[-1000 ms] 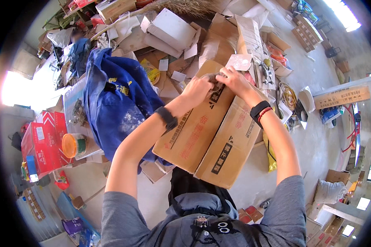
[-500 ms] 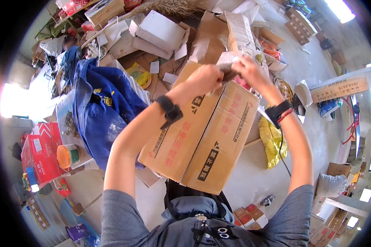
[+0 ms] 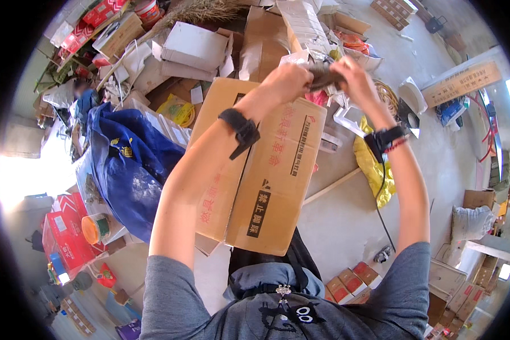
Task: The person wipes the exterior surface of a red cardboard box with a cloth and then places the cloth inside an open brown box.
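Both hands (image 3: 289, 80) (image 3: 355, 80) moved rightward, clamping a dark bundle (image 3: 323, 76) near the red-lettered carton (image 3: 275, 181).

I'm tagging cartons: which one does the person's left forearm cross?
The brown carton with red and black printing, mid-picture; the white box lies farther off, not crossed by it.

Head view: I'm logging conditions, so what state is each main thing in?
Dark item: held, blurred, kind unclear
Left hand: grip closed on it
Right hand: grip closed on it
Cardboard box: flaps meeting at seam
White box: flaps spread open
Blue cloth: draped, white-smudged
Yellow bag: crumpled
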{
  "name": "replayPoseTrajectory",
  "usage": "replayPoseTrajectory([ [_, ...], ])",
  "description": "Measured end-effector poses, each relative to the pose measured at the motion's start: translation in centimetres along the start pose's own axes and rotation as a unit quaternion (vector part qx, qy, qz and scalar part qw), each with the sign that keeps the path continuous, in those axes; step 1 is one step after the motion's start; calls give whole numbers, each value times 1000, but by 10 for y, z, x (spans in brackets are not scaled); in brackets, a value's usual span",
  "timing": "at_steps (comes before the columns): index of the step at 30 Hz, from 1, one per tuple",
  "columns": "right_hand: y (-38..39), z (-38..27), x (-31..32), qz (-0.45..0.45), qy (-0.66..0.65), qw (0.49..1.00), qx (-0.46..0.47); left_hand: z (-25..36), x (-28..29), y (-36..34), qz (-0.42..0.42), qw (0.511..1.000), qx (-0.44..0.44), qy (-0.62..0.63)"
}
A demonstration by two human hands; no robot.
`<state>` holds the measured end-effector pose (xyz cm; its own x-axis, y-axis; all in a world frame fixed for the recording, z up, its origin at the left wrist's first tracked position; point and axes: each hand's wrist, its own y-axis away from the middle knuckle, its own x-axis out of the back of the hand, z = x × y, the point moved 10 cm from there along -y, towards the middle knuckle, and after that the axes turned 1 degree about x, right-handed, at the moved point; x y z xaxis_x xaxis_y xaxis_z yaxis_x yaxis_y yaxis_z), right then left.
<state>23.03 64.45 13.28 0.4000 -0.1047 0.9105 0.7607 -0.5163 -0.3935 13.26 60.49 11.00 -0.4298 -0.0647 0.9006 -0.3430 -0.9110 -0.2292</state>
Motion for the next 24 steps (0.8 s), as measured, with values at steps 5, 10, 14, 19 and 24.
replayPoseTrajectory([
  [5,82,2,-15,11,-18,999,-39,30,-53,-4,-96,995,-12,10],
  [10,101,7,-24,17,-34,998,-42,10,-78,7,-24,994,66,84],
  [14,110,16,-36,21,-88,994,-62,14,-82,20,16,989,109,95],
  [19,126,15,-41,47,-149,984,-83,28,-93,26,-33,982,151,107],
  [24,164,13,-53,20,-199,979,-41,88,-113,45,-51,991,84,91],
])
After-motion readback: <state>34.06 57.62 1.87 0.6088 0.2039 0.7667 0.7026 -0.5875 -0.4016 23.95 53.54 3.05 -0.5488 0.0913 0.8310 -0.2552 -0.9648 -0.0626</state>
